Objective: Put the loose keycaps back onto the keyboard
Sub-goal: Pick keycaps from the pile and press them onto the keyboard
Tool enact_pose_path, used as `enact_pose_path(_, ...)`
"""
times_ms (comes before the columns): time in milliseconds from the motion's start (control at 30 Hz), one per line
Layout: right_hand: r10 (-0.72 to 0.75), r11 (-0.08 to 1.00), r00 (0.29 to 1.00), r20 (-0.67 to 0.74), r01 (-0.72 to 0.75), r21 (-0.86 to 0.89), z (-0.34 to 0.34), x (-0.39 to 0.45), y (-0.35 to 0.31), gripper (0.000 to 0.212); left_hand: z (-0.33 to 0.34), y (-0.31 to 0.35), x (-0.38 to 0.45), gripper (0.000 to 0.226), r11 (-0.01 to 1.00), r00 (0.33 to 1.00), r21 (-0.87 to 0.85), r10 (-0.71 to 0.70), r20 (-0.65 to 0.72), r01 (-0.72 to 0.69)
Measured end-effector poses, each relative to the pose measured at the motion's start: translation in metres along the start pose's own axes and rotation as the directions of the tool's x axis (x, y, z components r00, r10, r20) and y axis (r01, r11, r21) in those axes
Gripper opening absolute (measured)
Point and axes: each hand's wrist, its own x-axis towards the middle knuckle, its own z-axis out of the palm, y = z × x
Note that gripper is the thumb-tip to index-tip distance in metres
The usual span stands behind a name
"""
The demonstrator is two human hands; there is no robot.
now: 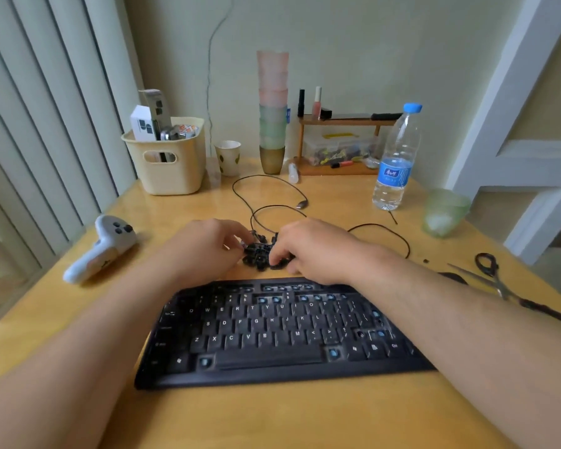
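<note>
Here, in the head view, the loose keycaps (pixel 260 256) lie heaped just beyond the keyboard (pixel 272 332), whose long axis runs left to right across the worktop (pixel 305 422). Both hands flank the heap: left hand (pixel 204 246) with fingers curled at its edge, right hand (pixel 314 249) fingertips on it, about equally near. Whether either pinches a cap, I cannot tell.

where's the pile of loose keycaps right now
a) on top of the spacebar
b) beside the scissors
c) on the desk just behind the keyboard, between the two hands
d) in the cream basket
c: the pile of loose keycaps lies on the desk just beyond the keyboard, with the left hand and right hand reaching into it from either side.
</note>
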Motion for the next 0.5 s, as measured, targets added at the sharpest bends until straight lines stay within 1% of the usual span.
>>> enact_pose_path(133,-0.044,0.999,0.999,-0.022,0.044,-0.022,0.001,0.009,-0.002,0.025,0.005,-0.005,-0.005,0.021,0.993,0.998,-0.117,-0.026,-0.064,0.018)
enact_pose_path(200,-0.030,0.999,0.999,-0.032,0.030,-0.011,0.001,0.012,-0.005,0.023,0.005,-0.004,-0.006,0.021,0.990,0.997,-0.138,-0.026,-0.072,0.016)
enact_pose_path(333,0.062,0.996,0.998,-0.031,-0.064,-0.058,0.001,0.017,-0.011,0.025,0.006,-0.004,-0.005,0.019,0.989,0.997,-0.148,-0.032,-0.076,0.020)
enact_pose_path(400,0.108,0.993,0.994,-0.017,-0.108,-0.046,0.000,0.017,-0.011,0.025,0.007,-0.005,-0.006,0.019,0.991,0.996,-0.137,-0.020,-0.081,0.009)
enact_pose_path(500,0.138,0.990,0.990,-0.026,-0.139,-0.012,0.001,0.014,-0.012,0.018,0.007,-0.004,-0.009,0.023,0.997,0.998,-0.078,0.016,-0.068,-0.021)
